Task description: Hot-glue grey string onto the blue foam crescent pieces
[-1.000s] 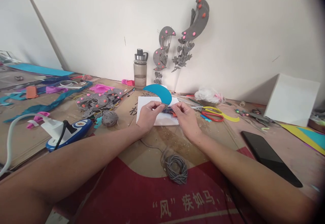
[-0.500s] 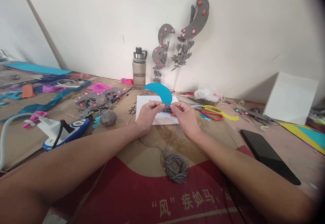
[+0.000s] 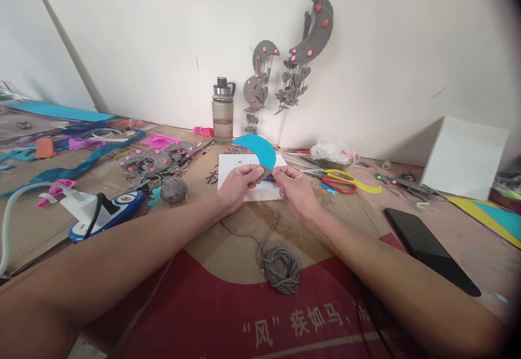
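Observation:
A bright blue crescent cutout (image 3: 262, 150), seemingly felt or foam sheet, stands up between my hands above a white sheet of paper (image 3: 228, 162). My left hand (image 3: 237, 187) is closed, thumb and forefinger pinching near its lower end, where a small grey patch shows. On the other side my right hand (image 3: 298, 188) pinches the same end. Fingers hide most of that tip and the grey part. Below my hands lies a coil of grey yarn (image 3: 280, 272), its strand running up toward them.
Red and yellow scissors (image 3: 340, 182) lie to the right, with a black phone (image 3: 431, 250) nearer. A water bottle (image 3: 223, 109) stands at the back near hanging grey crescent ornaments (image 3: 315, 36). Left are a yarn ball (image 3: 173, 189) and a blue-and-white power strip (image 3: 109, 215).
Both hands keep their pinch on the crescent and stay nearly in place; finger positions shift slightly, and a little more grey shows between them. The camera view has moved slightly.

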The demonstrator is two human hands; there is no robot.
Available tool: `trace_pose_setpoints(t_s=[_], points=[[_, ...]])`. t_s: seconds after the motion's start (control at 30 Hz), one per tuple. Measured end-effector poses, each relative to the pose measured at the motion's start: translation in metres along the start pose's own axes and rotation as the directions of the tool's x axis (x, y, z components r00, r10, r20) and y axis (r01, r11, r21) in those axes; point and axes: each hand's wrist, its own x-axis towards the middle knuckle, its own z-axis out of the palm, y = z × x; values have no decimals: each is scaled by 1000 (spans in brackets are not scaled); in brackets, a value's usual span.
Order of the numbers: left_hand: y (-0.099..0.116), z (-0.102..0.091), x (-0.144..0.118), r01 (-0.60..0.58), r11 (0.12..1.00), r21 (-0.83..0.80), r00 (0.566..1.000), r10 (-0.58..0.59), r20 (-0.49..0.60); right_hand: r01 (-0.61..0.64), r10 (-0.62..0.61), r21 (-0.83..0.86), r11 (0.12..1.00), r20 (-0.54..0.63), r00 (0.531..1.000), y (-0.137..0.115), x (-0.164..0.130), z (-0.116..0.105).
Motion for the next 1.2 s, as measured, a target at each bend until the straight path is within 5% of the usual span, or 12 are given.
trace_pose_setpoints(t_s=[0.2,0.4,0.63,0.73,1.03,1.2], points=[[-1,0,2,14,1000,27,1000,-14,18,116,-116,-47,992,10,993,-2,-4,3],[-3,5,0,-33,972,231,988,67,-141,162,-168,-144,976,-28,985,-7,-9,6],[5,12,-11,-149,757,637,974,223,-37,216,-237,-308,927,-31,971,-1,-6,3],[6,14,-13,-159,704,692,965,258,-41,246,-259,-355,902,11,966,2,-7,4],[6,11,-9,-2,896,444,964,119,-237,311,-318,-370,875,43,947,6,-8,3],[2,8,-7,4,975,223,981,39,-191,275,-285,-371,887,29,958,13,-2,0]])
